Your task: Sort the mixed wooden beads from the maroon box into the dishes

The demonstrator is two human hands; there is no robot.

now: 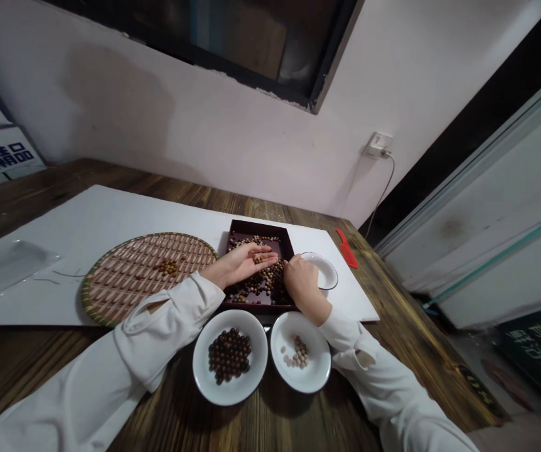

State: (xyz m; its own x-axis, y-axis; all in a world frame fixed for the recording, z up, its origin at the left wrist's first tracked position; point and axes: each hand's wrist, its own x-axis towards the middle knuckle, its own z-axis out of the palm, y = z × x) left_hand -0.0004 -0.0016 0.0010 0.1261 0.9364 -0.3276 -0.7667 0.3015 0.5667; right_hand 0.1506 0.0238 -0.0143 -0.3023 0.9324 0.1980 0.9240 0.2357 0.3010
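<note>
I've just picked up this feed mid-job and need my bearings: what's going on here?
A person's left hand is spread over a dark red tray of mixed beads, and a few seem to lie on its fingers. The right hand is curled at the tray's right side; its fingertips are too hidden to show any grip. Nearer the person, one white bowl holds dark beads, another pale ones. Yellow-brown beads lie on the woven tray.

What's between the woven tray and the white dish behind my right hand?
In the head view, the dark box of mixed beads, with your left hand over it and your right hand at its right edge.
</note>
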